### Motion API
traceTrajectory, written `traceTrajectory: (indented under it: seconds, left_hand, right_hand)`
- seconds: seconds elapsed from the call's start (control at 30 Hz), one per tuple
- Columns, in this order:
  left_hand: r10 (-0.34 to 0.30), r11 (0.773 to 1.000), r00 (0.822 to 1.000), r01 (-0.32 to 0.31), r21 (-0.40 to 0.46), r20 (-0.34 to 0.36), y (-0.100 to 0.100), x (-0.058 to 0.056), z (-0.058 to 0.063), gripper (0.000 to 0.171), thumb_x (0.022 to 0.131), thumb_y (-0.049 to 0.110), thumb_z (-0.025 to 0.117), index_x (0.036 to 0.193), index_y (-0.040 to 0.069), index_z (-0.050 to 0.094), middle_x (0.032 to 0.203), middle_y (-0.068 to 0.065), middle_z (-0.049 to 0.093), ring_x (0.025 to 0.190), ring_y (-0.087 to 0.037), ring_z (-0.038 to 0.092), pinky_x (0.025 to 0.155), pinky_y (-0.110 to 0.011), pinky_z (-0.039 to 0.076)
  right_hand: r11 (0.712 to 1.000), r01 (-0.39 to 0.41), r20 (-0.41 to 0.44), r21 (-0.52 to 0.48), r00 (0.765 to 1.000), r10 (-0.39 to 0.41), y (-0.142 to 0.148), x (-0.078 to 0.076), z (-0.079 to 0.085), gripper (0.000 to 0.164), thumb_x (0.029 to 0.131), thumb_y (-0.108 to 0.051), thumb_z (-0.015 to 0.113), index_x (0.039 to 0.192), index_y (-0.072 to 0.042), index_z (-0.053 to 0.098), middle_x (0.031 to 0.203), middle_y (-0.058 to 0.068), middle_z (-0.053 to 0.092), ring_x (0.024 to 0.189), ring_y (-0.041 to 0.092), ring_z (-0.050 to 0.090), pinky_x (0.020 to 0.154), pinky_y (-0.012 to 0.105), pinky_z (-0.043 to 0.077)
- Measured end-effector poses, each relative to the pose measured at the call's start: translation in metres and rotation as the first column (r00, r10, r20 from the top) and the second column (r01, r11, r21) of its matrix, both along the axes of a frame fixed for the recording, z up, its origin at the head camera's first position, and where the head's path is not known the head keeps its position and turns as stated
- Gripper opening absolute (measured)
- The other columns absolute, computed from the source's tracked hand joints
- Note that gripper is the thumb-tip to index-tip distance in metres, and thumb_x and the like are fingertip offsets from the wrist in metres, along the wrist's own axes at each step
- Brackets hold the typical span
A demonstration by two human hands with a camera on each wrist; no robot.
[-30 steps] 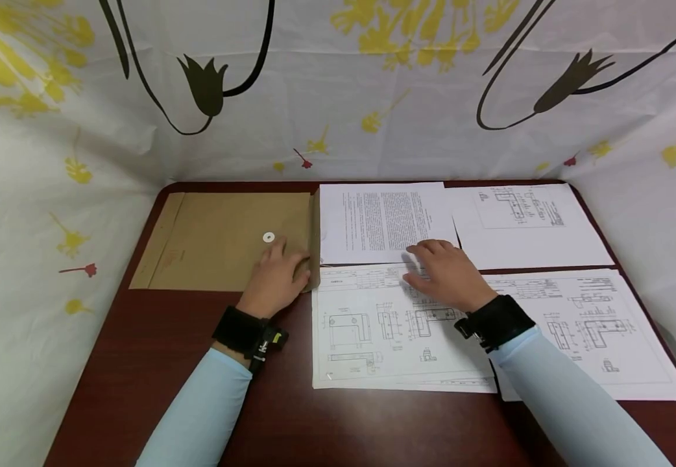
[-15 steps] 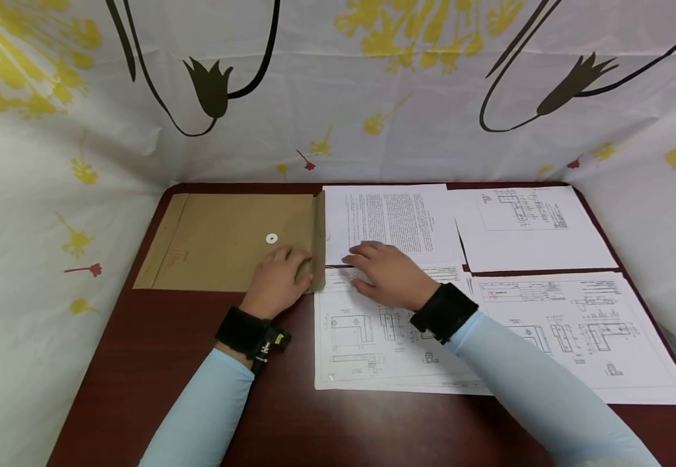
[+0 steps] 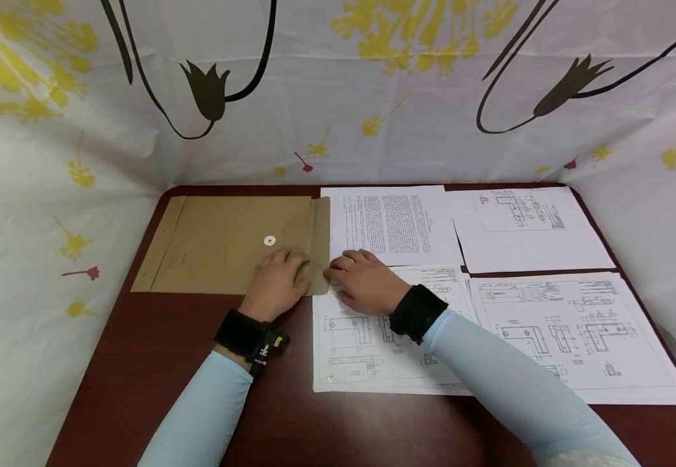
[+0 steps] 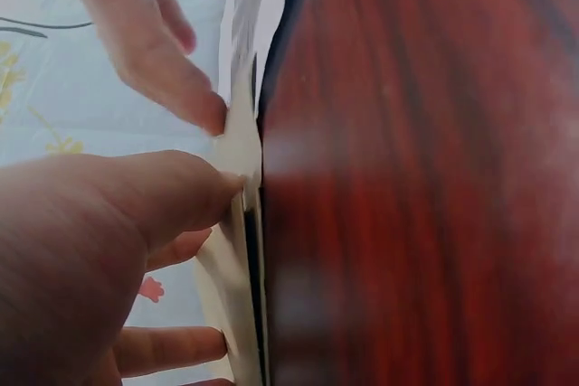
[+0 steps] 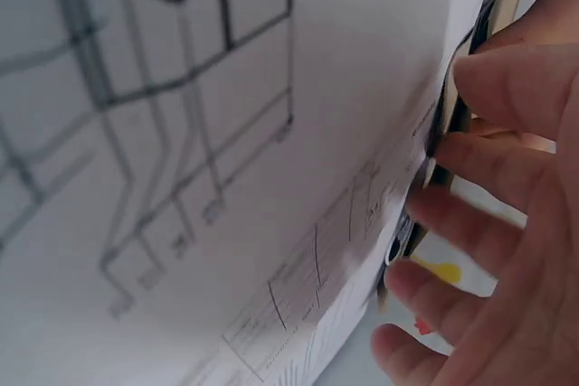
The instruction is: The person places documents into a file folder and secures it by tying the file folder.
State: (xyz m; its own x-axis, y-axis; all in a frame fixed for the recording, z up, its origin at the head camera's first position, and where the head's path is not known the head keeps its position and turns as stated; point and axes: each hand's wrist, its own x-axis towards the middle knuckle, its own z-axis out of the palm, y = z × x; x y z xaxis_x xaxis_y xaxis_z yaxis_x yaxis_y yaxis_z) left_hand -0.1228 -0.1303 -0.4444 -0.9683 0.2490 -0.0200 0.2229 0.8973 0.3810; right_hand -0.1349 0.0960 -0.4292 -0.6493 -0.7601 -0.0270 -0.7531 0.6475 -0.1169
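A brown kraft paper envelope point(image 3: 221, 243) with a white round button point(image 3: 270, 240) lies at the left of the table. Its narrow flap point(image 3: 321, 227) is spread out to the right, over the edge of the papers. My left hand point(image 3: 274, 282) rests on the envelope near the fold, fingers on top and thumb by the front edge. With loosely bent fingertips, my right hand point(image 3: 368, 282) touches the flap's right edge near its front corner. In the left wrist view, a finger point(image 4: 194, 101) of the right hand meets the flap just beyond the left thumb.
A printed text sheet point(image 3: 390, 224) lies behind the right hand. Under it are drawing sheets point(image 3: 396, 370), with another stack of drawings point(image 3: 583, 363) to the right and a drawing sheet point(image 3: 536, 250) behind that. Patterned cloth point(image 3: 408, 149) surrounds the dark wooden table point(image 3: 157, 363).
My right hand has moved left across the drawings to the flap. The flap has come down flatter toward the right. My left hand stays on the envelope.
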Motion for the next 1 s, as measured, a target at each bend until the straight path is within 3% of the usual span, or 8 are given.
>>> traceTrajectory:
  seconds: [0.17, 0.4, 0.57, 0.63, 0.77, 0.9, 1.0]
  left_hand:
    - [-0.012, 1.0, 1.0, 0.012, 0.01, 0.005, -0.001, -0.002, 0.001, 0.041, 0.097, 0.03, 0.065, 0.134, 0.015, 0.061, 0.145, -0.023, 0.049, 0.135, -0.043, 0.045, 0.106, -0.064, 0.038]
    - [-0.037, 0.999, 0.999, 0.037, 0.019, -0.008, -0.003, -0.006, 0.005, 0.028, 0.102, 0.028, 0.057, 0.125, 0.012, 0.062, 0.146, -0.025, 0.045, 0.12, -0.043, 0.058, 0.095, -0.056, 0.051]
    - [-0.134, 0.991, 0.991, 0.135, -0.014, 0.028, -0.007, -0.013, 0.016, 0.011, 0.105, 0.02, 0.052, 0.108, 0.011, 0.058, 0.147, -0.028, 0.042, 0.114, -0.039, 0.061, 0.087, -0.046, 0.055]
    - [-0.18, 0.982, 0.982, 0.183, -0.043, 0.049, -0.01, -0.016, 0.021, 0.007, 0.1, 0.008, 0.055, 0.107, 0.012, 0.057, 0.145, -0.026, 0.044, 0.108, -0.034, 0.062, 0.08, -0.039, 0.055]
    - [-0.257, 0.956, 0.964, 0.264, -0.131, 0.072, -0.013, -0.022, 0.027, 0.032, 0.088, -0.009, 0.06, 0.11, 0.014, 0.059, 0.142, -0.02, 0.048, 0.1, -0.027, 0.061, 0.072, -0.033, 0.052]
    - [-0.331, 0.917, 0.942, 0.335, -0.216, 0.055, -0.012, -0.026, 0.031, 0.025, 0.095, -0.006, 0.058, 0.11, 0.014, 0.063, 0.143, -0.019, 0.049, 0.097, -0.032, 0.062, 0.074, -0.036, 0.055]
    - [-0.354, 0.902, 0.933, 0.357, -0.245, 0.058, -0.011, -0.03, 0.031, 0.018, 0.1, 0.002, 0.056, 0.109, 0.016, 0.064, 0.143, -0.021, 0.049, 0.094, -0.034, 0.062, 0.072, -0.038, 0.056]
  right_hand:
    - [0.997, 0.008, 0.018, 0.081, 1.0, -0.01, -0.003, -0.002, 0.001, 0.045, 0.101, -0.029, 0.055, 0.145, -0.017, 0.054, 0.154, 0.003, 0.046, 0.147, 0.03, 0.035, 0.117, 0.05, 0.031]
    - [0.994, 0.008, 0.073, 0.107, 0.997, -0.016, -0.005, -0.007, 0.003, 0.047, 0.102, -0.029, 0.055, 0.149, -0.03, 0.049, 0.154, -0.002, 0.047, 0.148, 0.026, 0.035, 0.118, 0.06, 0.022]
    - [0.995, 0.017, 0.085, 0.103, 0.996, -0.026, -0.005, -0.007, 0.002, 0.046, 0.101, -0.027, 0.054, 0.147, -0.03, 0.052, 0.154, -0.002, 0.047, 0.146, 0.026, 0.038, 0.118, 0.063, 0.02]
    - [0.994, 0.023, 0.085, 0.104, 0.996, -0.032, -0.006, -0.007, 0.002, 0.047, 0.1, -0.026, 0.054, 0.147, -0.031, 0.052, 0.154, -0.003, 0.047, 0.146, 0.026, 0.039, 0.118, 0.063, 0.019]
    - [0.993, 0.029, 0.084, 0.112, 0.996, -0.039, -0.006, -0.006, 0.001, 0.048, 0.099, -0.027, 0.053, 0.147, -0.031, 0.052, 0.154, -0.003, 0.047, 0.146, 0.024, 0.037, 0.119, 0.061, 0.018]
    - [0.992, 0.031, 0.076, 0.125, 0.996, -0.04, -0.008, -0.006, 0.0, 0.047, 0.099, -0.027, 0.053, 0.146, -0.031, 0.052, 0.153, -0.004, 0.048, 0.147, 0.022, 0.037, 0.12, 0.059, 0.017]
    - [0.991, 0.028, 0.069, 0.13, 0.997, -0.037, -0.009, -0.006, -0.001, 0.047, 0.099, -0.028, 0.053, 0.146, -0.03, 0.052, 0.152, -0.003, 0.049, 0.146, 0.022, 0.038, 0.12, 0.059, 0.017]
